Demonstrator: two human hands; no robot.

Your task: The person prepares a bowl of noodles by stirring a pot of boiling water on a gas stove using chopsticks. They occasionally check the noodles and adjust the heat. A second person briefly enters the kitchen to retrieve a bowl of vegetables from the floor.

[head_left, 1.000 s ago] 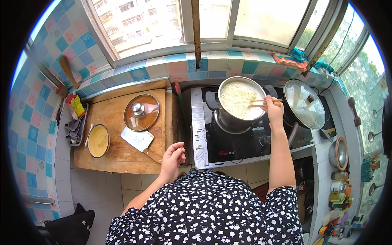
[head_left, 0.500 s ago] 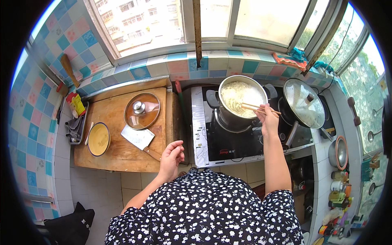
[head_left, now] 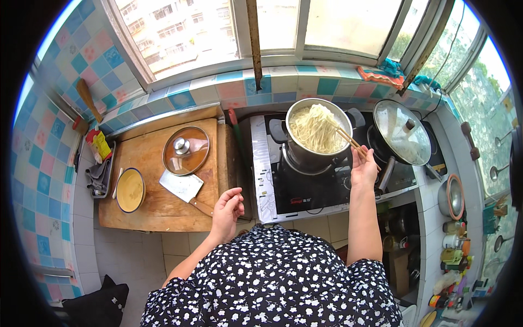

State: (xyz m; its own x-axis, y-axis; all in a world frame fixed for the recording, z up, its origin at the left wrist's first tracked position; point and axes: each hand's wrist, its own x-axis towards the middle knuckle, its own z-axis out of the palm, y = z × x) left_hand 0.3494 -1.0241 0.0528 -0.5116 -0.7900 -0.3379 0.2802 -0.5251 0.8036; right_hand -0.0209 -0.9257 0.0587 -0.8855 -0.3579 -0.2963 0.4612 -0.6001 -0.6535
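My right hand (head_left: 363,170) grips a pair of wooden chopsticks (head_left: 354,143) beside the steel pot. Their far ends hold up a thick bundle of pale noodles (head_left: 318,128), raised in a mound over the pot (head_left: 313,159). In front of the chopping board's right corner hovers my left hand (head_left: 227,211), its fingers curled in and nothing visible in them. Close by, the handle of a cleaver (head_left: 182,185) points toward that hand, its blade flat on the wooden chopping board (head_left: 155,215). Behind the blade rests a brown glass lid (head_left: 186,148) with a metal knob.
A yellow bowl (head_left: 130,190) sits on the board's left side. Right of the pot, a wok (head_left: 402,132) under a glass lid shares the black stove (head_left: 310,195). Jars and bottles (head_left: 455,245) line the right wall. A red-handled tool (head_left: 233,115) stands between board and stove.
My right hand has moved slightly down, and the chopsticks now carry a raised bundle of noodles that lay in the pot before. My left hand stays much the same.
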